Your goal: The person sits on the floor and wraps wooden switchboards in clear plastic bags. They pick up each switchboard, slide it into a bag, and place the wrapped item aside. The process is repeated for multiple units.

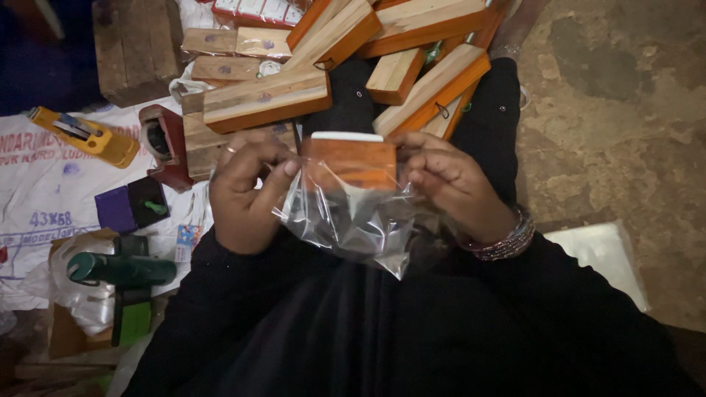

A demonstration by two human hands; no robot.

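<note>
A small orange-brown wooden block (351,162) with a white top edge sits partly inside a clear plastic bag (353,220), held over my lap. My left hand (246,187) pinches the bag's left edge beside the block; a ring shows on one finger. My right hand (452,184) grips the bag and block on the right side; bangles circle that wrist. The bag hangs down crumpled below the block.
A heap of similar wooden blocks (268,99) lies ahead on my legs and the floor. To the left are a yellow utility knife (88,136), a purple box (131,206), a green tool (121,270) and a printed white sack (37,198). Bare ground (618,110) is right.
</note>
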